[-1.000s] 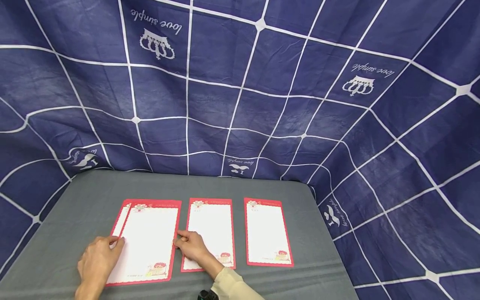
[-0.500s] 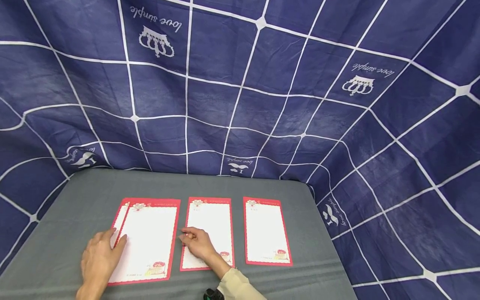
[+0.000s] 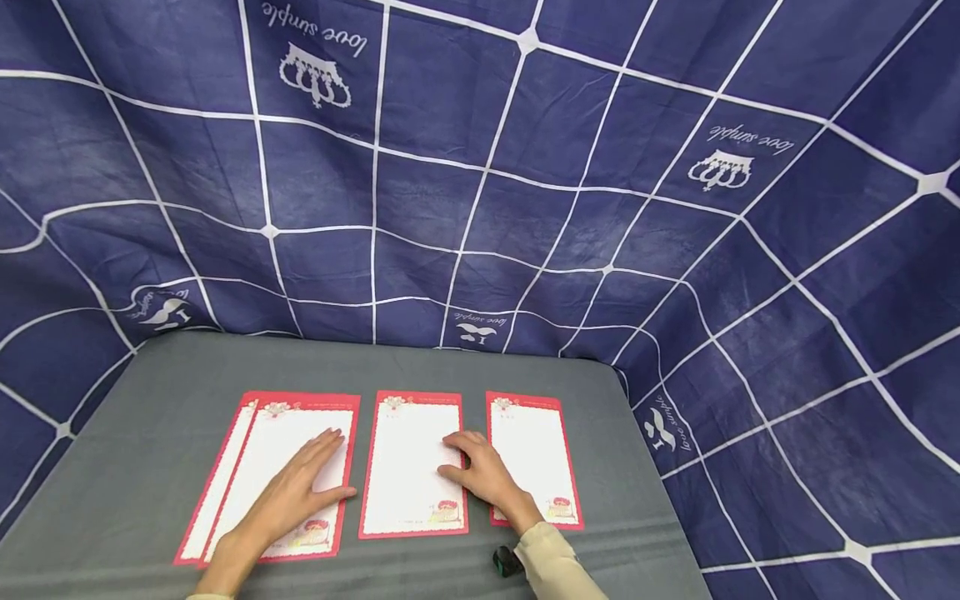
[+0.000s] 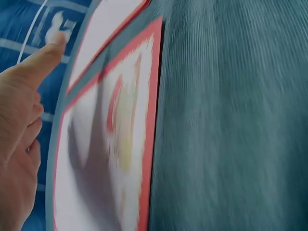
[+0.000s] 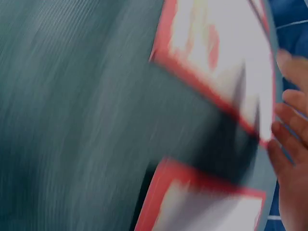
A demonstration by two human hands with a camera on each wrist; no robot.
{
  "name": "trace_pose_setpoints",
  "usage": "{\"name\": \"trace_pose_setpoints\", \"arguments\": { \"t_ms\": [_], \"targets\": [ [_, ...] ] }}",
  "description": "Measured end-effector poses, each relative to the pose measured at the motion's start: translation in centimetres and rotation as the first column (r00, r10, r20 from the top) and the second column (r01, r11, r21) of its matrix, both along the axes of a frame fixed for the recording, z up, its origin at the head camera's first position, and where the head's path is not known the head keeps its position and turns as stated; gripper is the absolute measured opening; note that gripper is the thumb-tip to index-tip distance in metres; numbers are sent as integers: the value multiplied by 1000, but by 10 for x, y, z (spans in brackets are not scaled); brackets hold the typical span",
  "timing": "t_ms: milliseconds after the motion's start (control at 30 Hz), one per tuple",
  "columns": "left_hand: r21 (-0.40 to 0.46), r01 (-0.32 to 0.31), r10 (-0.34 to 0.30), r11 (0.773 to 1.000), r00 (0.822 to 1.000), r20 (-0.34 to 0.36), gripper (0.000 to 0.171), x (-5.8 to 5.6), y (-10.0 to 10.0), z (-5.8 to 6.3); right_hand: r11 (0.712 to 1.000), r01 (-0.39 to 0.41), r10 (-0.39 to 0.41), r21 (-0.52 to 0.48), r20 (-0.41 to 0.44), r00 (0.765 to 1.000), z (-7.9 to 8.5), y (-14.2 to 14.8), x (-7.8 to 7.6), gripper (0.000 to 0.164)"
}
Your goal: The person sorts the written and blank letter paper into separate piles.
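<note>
My left hand [image 3: 292, 492] hovers over the left pair of red-bordered sheets of stationery paper, fingers extended and thumb spread toward the middle sheet. In the left wrist view that hand [image 4: 19, 106] casts a shadow on the paper. The upper sheet [image 3: 266, 450] of the pair covers most of the lower sheet [image 3: 217, 493], whose left strip shows. My right hand [image 3: 483, 475] is above the gap between the middle sheet [image 3: 405, 467] and the right sheet [image 3: 528, 442], its fingers loosely bent and holding nothing. The right wrist view shows its fingers [image 5: 288, 115] spread apart.
A grey cloth-covered table [image 3: 420, 367] lies under the paper. Behind it and along the right side hangs a dark blue curtain [image 3: 435, 208] with white grid lines. A black device [image 3: 507, 561] shows at the right wrist.
My left hand has left the pair's left edge and moved right over the upper sheet. The right hand has moved right, across the middle sheet to its right edge.
</note>
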State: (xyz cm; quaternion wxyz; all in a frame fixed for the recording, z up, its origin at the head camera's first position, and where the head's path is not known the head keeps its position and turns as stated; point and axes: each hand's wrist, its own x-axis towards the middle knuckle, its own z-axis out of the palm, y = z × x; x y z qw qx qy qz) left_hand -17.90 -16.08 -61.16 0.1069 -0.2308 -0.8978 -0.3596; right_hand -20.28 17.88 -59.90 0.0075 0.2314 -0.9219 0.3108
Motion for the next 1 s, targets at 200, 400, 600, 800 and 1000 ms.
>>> {"name": "trace_pose_setpoints", "arguments": {
  "t_ms": [200, 400, 600, 800, 1000],
  "targets": [
    [-54, 196, -192, 979, 978, 76, 94, -13, 26, -2, 980, -127, 114, 155, 91, 989, -8, 21, 4, 85],
    [-79, 254, -243, 964, 961, 129, 99, -21, 34, -2, 978, -123, 101, 170, 136, 986, -11, 25, 5, 88],
    [-87, 313, -288, 946, 931, 226, 104, -19, 34, -2, 974, -139, 112, 178, 154, 982, -11, 28, 5, 86],
    [-69, 332, -307, 941, 921, 238, 100, -18, 32, -6, 976, -146, 124, 158, 142, 982, -16, 31, 4, 87],
    [-45, 319, -306, 947, 935, 178, 88, -17, 32, -9, 976, -153, 140, 154, 94, 986, -18, 32, 4, 86]
  ]
}}
